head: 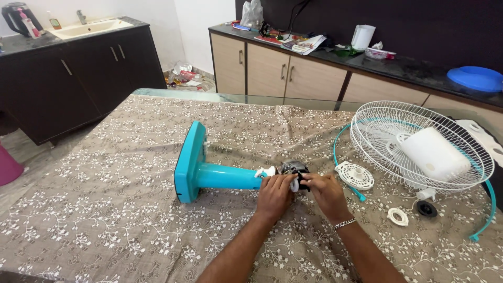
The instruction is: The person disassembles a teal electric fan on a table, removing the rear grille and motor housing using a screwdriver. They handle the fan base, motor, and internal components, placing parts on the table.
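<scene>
A turquoise fan stand (209, 170) lies on its side on the patterned tablecloth (105, 209), its square base to the left. At the stand's right end sits the bare fan motor (293, 167). My left hand (275, 194) and my right hand (325, 191) both grip the motor, fingers closed around its near side. A bracelet circles my right wrist. What the fingertips do on the motor is hidden.
A white wire fan guard (382, 126) with a white motor cover (435, 154) in it lies at right. A turquoise rim ring (490, 209), a round white grille cap (355, 175), a white ring nut (398, 216) and a black knob (426, 208) lie nearby. Cabinets stand behind.
</scene>
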